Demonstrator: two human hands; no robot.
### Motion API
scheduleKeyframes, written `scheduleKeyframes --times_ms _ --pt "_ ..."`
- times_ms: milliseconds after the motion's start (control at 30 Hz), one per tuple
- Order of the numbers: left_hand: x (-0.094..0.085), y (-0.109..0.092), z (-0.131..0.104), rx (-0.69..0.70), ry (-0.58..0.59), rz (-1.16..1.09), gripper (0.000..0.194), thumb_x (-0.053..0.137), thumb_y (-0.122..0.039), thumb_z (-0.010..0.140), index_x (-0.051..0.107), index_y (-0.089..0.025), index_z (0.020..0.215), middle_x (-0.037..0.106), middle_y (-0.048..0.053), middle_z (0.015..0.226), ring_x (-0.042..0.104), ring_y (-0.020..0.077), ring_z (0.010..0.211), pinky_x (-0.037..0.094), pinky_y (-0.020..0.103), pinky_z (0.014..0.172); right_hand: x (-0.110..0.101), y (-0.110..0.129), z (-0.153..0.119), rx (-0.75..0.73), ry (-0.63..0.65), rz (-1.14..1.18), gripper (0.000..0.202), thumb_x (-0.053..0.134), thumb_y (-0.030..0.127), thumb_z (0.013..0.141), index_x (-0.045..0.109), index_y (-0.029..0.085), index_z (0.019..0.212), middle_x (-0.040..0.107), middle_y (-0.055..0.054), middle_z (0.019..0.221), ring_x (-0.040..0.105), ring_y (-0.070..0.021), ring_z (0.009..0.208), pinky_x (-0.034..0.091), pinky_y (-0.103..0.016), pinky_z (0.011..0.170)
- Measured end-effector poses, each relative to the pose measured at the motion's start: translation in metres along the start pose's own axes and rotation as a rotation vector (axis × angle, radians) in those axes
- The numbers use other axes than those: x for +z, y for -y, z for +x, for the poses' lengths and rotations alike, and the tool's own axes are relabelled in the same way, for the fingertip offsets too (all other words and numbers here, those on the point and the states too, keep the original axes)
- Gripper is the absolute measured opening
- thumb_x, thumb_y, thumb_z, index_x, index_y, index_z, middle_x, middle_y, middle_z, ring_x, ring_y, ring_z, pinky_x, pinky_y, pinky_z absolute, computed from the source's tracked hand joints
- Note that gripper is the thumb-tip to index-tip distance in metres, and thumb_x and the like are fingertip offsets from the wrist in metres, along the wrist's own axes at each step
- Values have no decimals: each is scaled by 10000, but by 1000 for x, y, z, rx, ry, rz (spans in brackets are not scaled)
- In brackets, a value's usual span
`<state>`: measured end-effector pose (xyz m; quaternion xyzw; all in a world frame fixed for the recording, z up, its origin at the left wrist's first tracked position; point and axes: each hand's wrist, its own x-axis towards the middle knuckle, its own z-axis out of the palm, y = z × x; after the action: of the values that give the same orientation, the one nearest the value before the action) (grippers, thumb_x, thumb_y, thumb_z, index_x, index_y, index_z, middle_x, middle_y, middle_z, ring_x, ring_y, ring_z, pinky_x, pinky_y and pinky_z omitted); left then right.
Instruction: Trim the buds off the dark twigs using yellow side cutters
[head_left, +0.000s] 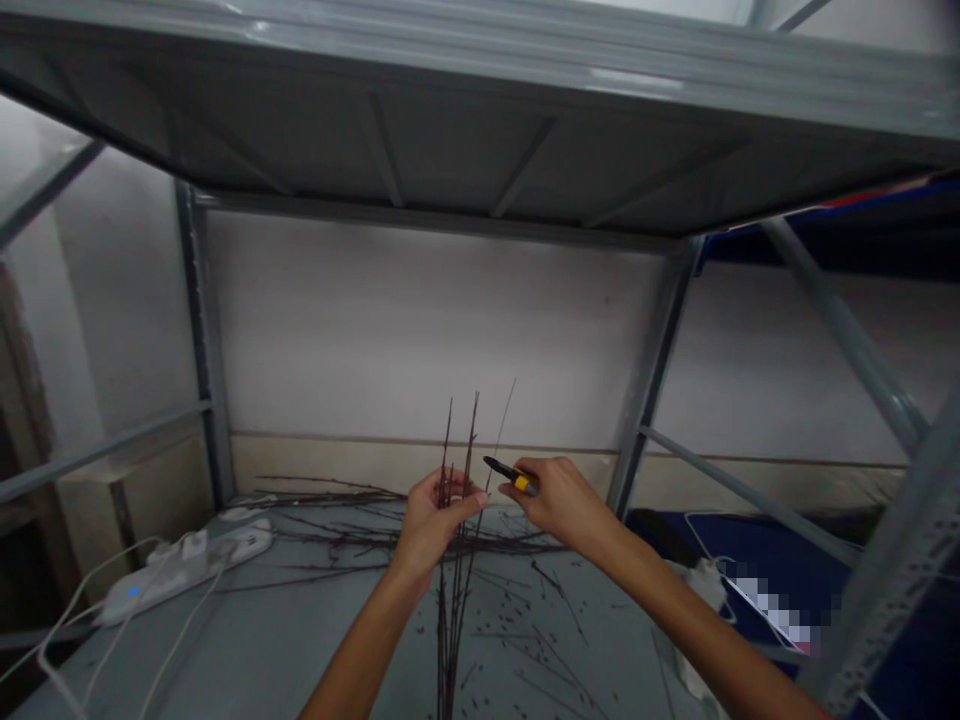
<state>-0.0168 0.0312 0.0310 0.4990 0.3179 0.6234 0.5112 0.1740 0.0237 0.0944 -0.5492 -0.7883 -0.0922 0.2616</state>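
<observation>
Several thin dark twigs [450,620] stand upright in front of me, with my left hand [442,510] wrapped round them near their upper part. One thinner twig leans to the right from the bunch. My right hand [551,495] grips pliers [517,477] with black jaws and yellow-and-black handles, the jaws pointing left toward the twigs. Whether the jaws touch the thin twig is too small to tell. More dark twigs [337,540] lie across the grey shelf [300,650] behind my hands.
A white power strip [187,575] with cables lies at the left. Small twig pieces [540,650] are scattered at the front right. Grey metal posts [652,390] and an upper shelf [450,70] frame the space. A blurred screen [772,610] rests on blue material at the right.
</observation>
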Motion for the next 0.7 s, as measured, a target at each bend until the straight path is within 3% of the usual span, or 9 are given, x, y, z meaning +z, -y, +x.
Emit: scheduleKeyframes --times_ms 300,433,500,600,667,700 --pt "-2 -4 -6 -14 -3 -11 365 890 -316 656 654 -161 887 700 28 805 551 102 613 304 174 451 14 0 5 9 -24 16 417 560 482 930 671 208 635 664 -74 588 604 -199 583 357 -313 613" --pt "-8 0 -6 25 -34 -62 348 869 -315 698 659 -162 929 695 29 843 563 103 655 321 166 462 17 2 -2 107 10 240 475 585 572 883 637 192 603 631 -46 576 572 -180 568 371 -291 585" --pt "-10 2 -5 44 -59 -107 333 865 -313 709 668 -164 932 677 9 807 534 83 615 327 162 469 27 6 -19 202 91 465 505 540 615 893 658 179 667 600 -20 558 536 -161 516 376 -275 538" --pt "-11 -2 -1 29 -107 -217 344 880 -297 692 691 -167 947 659 -11 768 516 62 575 372 158 501 59 20 -66 353 220 771 550 563 686 844 695 163 950 625 -11 623 541 -166 509 417 -271 501" --pt "-10 -11 4 6 -139 -300 372 894 -281 667 707 -167 966 669 -6 792 542 61 581 416 162 529 90 35 -101 318 245 913 602 724 642 731 687 170 1105 721 -85 955 661 -224 800 516 -311 710" --pt "-9 -15 8 0 -152 -336 389 900 -272 656 713 -168 981 675 -2 807 555 62 583 431 163 537 105 43 -117 305 277 985 650 768 629 680 682 184 1145 723 -93 1015 669 -251 892 522 -338 797"
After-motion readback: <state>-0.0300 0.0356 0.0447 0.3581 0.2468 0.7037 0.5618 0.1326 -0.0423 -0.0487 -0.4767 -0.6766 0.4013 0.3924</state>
